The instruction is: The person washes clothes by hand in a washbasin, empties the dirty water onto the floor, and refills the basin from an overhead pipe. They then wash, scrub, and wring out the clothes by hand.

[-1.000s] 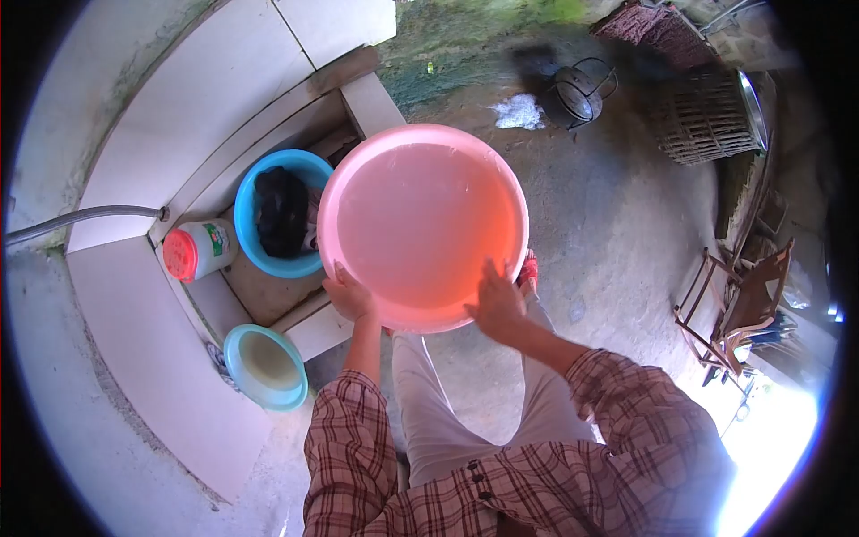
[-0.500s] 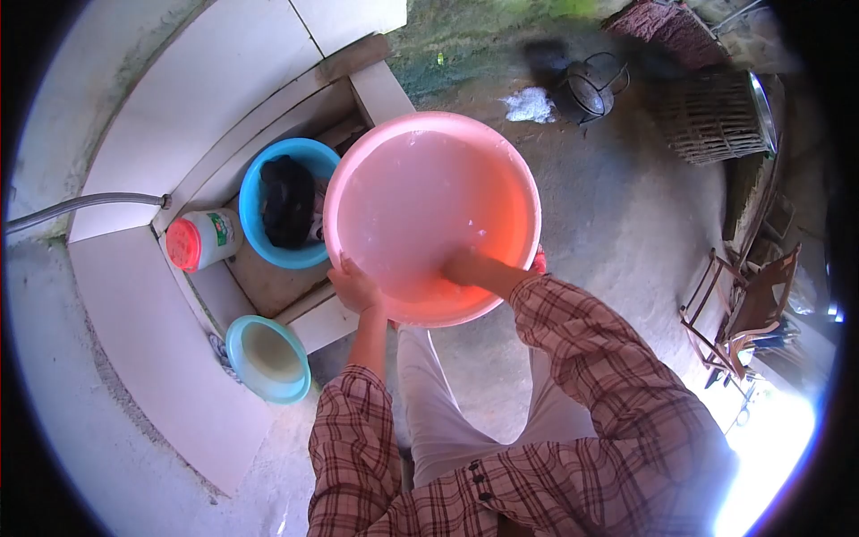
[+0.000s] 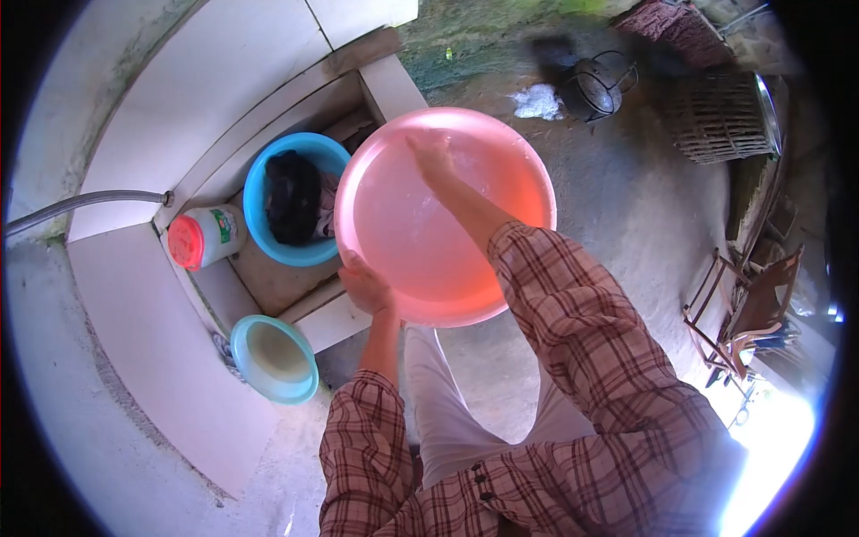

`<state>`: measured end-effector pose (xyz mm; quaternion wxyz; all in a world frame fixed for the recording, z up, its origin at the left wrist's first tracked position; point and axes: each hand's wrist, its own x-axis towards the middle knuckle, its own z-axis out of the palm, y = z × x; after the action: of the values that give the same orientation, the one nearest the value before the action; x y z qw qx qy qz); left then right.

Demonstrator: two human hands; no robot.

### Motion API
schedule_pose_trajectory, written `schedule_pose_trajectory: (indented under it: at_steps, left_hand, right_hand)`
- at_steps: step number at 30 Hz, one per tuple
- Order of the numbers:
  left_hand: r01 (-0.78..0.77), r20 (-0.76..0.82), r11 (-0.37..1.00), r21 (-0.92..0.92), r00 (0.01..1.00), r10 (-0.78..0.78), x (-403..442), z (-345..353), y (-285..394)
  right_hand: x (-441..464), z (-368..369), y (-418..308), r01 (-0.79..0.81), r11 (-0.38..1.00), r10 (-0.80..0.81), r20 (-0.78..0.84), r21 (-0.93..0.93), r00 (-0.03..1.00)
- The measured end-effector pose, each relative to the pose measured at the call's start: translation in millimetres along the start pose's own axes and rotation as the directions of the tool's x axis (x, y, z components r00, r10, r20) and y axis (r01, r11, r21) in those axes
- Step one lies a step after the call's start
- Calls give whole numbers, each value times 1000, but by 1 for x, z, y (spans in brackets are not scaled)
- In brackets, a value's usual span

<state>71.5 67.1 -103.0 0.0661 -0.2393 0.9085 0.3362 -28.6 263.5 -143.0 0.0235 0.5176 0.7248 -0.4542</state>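
Observation:
A large pink basin (image 3: 543, 183) holds cloudy, pinkish water with a few flecks of foam. My left hand (image 3: 367, 285) grips its near-left rim, the fingers partly hidden by the wall. Inside the basin, my right hand (image 3: 431, 154) is at the far side with its fingers apart, holding nothing visible; the fingertips are a little blurred near the wall. Just left of the pink basin, a blue basin (image 3: 254, 201) contains dark, wet-looking cloth (image 3: 291, 197).
A white tub with a red lid (image 3: 186, 242) lies beside the blue basin. Lower down sits a pale turquoise basin (image 3: 309, 380) of murky water. A hose (image 3: 89, 199) runs from the left wall. A basket (image 3: 720, 121) and wooden chair (image 3: 756, 295) stand at right.
My right hand has moved from the near side of the water up to the basin's far side and now shows above the water. My left hand stays at the rim.

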Motion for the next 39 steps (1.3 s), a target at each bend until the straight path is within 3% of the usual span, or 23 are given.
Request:
schedule_pose_trajectory:
  at_steps: [3,6,7,10,13,16,17,19,21,23,25,27,29,31,33,35,38,39]
  left_hand:
    - [25,20,1000,8,999,-25,-1,-3,5]
    - [64,59,997,-33,996,-62,-1,-5,8]
    - [81,69,995,-61,995,-77,-1,-4,8]
    - [71,48,995,-72,997,-67,0,-3,1]
    - [59,88,994,-94,995,-50,3,-5,2]
    - [137,139,939,-314,986,-97,1,-7,9]
    - [123,108,957,-261,989,-98,1,-6,9]
    - [100,51,983,-152,994,-93,1,-4,6]
    - [97,51,989,-114,994,-92,2,-2,5]
    - [104,56,993,-62,993,-100,3,-1,2]
    - [113,70,994,-7,991,-112,5,0,1]
    - [104,62,993,-47,993,-101,5,2,-1]
    - [108,59,993,-49,993,-105,4,1,-1]
    - [124,59,992,-10,991,-123,4,-1,3]
    - [74,12,997,5,997,-75,6,4,-4]
    - [66,12,998,3,998,-66,6,5,-2]
    - [100,54,995,-1,994,-100,0,-2,10]
    - [91,50,996,12,995,-92,1,-2,10]
  right_hand:
    - [-10,19,-23,-113,959,96,75,259,993]
    - [-25,47,-22,-218,806,103,232,550,967]
    - [-25,73,-7,-194,815,75,231,547,970]
    - [-56,125,36,-10,949,-87,293,316,952]
    - [-110,95,40,91,936,-242,435,340,867]
    - [-155,49,47,184,910,-377,556,372,741]
    - [-161,36,53,215,897,-419,590,386,690]
    - [-162,6,68,482,859,-421,774,173,473]
    - [-180,-36,83,380,881,-446,769,284,459]
    - [-175,-51,110,386,922,-137,939,5,315]
    - [-165,-88,117,666,704,91,961,-249,263]
    - [-142,-124,133,783,551,150,958,-287,245]
    - [-116,-152,115,899,156,366,869,-410,333]
    - [-79,-162,117,940,-109,375,863,-322,339]
    - [-55,-160,83,911,-248,510,755,-330,413]
    - [-21,-137,116,832,-226,272,788,-506,553]
    - [-20,-131,79,823,-75,154,809,-563,567]
    - [-18,-131,75,806,-39,35,805,-591,592]
